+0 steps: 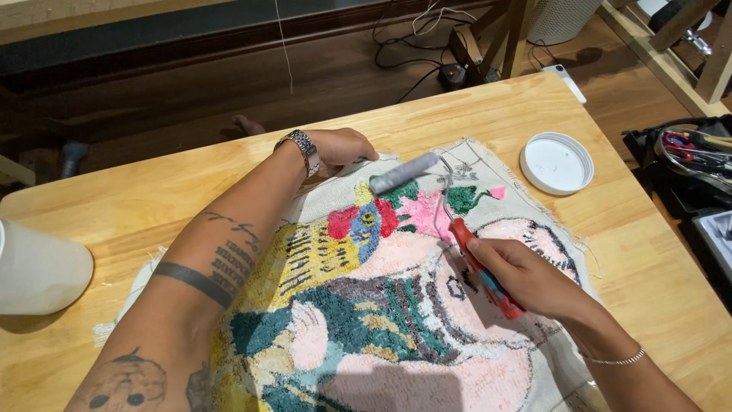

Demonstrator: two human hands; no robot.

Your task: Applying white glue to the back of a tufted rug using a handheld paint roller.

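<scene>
Tufted multicolour rug (366, 305) mid-surface | right hand (526, 278) clamped on red-handled roller (450, 221) | left hand (339, 150) flat, pressing rug's far edge | round white lid (557, 163) near far-right corner

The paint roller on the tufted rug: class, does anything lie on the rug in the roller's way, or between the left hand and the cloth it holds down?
Nothing visible does. The paint roller, held in the right hand, rests directly on the tufted rug near its far edge. The left hand presses flat on the rug's border. The white lid lies apart on the wooden table.
</scene>
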